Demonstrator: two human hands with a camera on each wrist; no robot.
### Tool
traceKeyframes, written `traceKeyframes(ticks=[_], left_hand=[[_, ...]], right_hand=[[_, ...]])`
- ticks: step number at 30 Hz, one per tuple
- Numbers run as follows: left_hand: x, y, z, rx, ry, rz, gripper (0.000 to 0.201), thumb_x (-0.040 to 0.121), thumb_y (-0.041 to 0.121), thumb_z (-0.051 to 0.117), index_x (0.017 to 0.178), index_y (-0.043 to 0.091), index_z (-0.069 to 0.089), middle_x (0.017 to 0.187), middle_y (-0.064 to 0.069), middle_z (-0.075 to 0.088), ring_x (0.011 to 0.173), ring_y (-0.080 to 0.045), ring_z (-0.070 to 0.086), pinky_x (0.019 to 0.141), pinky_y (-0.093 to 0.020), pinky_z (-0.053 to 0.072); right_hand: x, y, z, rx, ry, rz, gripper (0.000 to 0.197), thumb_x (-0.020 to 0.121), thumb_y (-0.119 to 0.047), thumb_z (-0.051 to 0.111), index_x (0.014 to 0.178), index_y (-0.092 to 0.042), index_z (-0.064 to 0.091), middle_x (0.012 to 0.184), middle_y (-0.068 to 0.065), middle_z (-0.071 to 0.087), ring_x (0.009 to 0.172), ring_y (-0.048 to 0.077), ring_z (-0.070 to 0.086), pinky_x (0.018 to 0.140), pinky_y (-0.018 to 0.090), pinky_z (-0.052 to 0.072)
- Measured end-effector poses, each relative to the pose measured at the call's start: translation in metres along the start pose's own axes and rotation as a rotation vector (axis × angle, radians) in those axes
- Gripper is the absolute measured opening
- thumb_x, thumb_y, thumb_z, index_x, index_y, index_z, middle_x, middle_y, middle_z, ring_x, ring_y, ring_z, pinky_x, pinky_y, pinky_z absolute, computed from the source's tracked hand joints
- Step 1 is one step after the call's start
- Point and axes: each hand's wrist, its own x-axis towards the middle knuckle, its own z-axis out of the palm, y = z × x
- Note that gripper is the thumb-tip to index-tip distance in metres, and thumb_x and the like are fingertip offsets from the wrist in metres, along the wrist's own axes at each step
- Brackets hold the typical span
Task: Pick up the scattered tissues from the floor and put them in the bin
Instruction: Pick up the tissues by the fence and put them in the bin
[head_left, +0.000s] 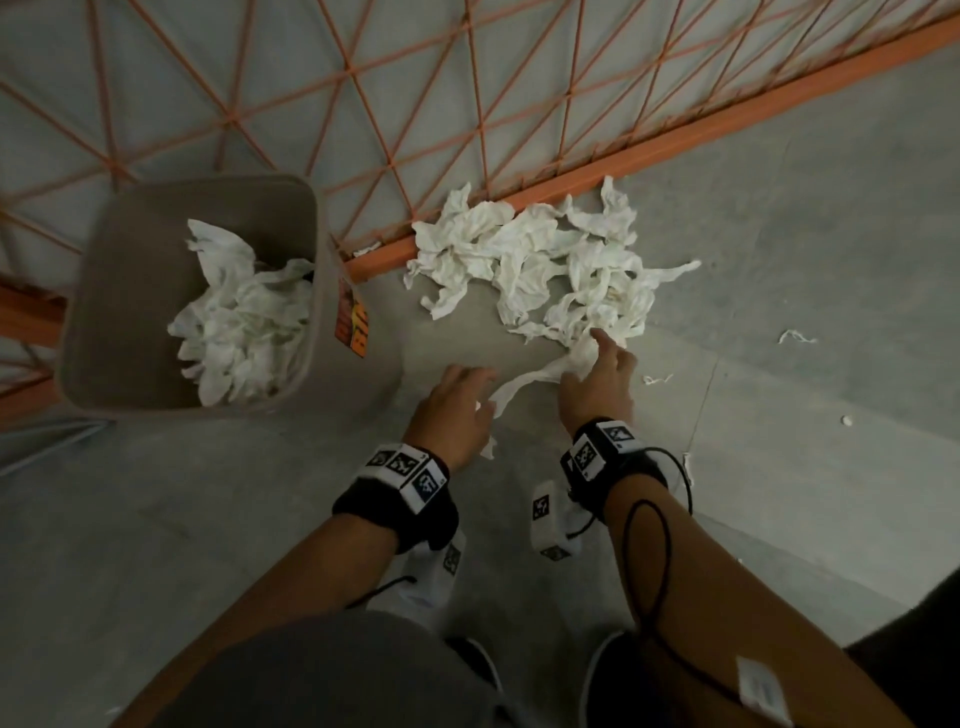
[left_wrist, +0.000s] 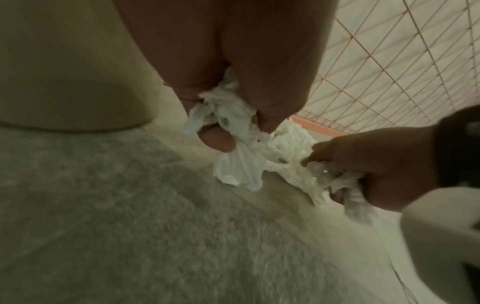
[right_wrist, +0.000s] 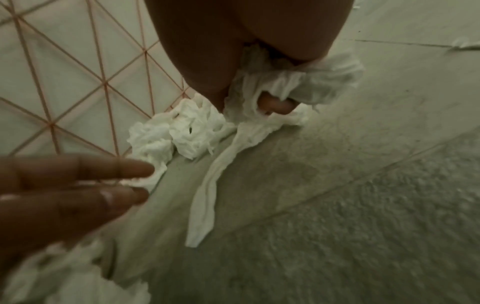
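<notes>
Both hands, left hand (head_left: 457, 410) and right hand (head_left: 597, 384), grip one tissue strand (head_left: 530, 382); advise bunching it fully before carrying it to the bin (head_left: 130, 249), lest ends trail on floor (head_left: 779, 260)

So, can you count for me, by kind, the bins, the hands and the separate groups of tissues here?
Bin: 1
Hands: 2, the left hand and the right hand
Tissue groups: 3, the heap in the bin, the floor pile, the held tissues
Total: 6
Single tissues are too crumpled to count.
</notes>
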Motion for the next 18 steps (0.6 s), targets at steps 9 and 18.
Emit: traceKeyframes(ticks=[9, 18], left_hand=[[0.026, 0.013, 0.045, 0.108, -0.124, 0.043, 0.072, 0.093, 0.008, 0.046, 0.148, 0.040, 0.013, 0.150, -0.005, 0.030, 0.115, -0.032, 0.054, 0.095, -0.040, 0.046], [0.017, 0.010, 0.033, -0.017, 0.116, 0.212, 0.026, 0.087, 0.034, 0.065, 0.072, 0.014, 0.059, 0.081, -0.003, 0.051, 0.070, -0.025, 0.054, 0.061, -0.031, 0.041]], right_hand=[[0.030, 0.035, -0.008, -0.108, -0.001, -0.117, 0.033, 0.090, -0.013, 0.048, 0.119, -0.015, 0.064, 0.118, 0.019, 0.058, 0.111, 0.038, 0.056, 0.090, 0.037, 0.043], [0.022, 0.028, -0.029, 0.042, -0.046, 0.033, 0.044, 0.084, -0.050, 0.061, 0.075, -0.007, 0.063, 0.072, 0.005, 0.060, 0.071, 0.022, 0.054, 0.058, 0.028, 0.034]])
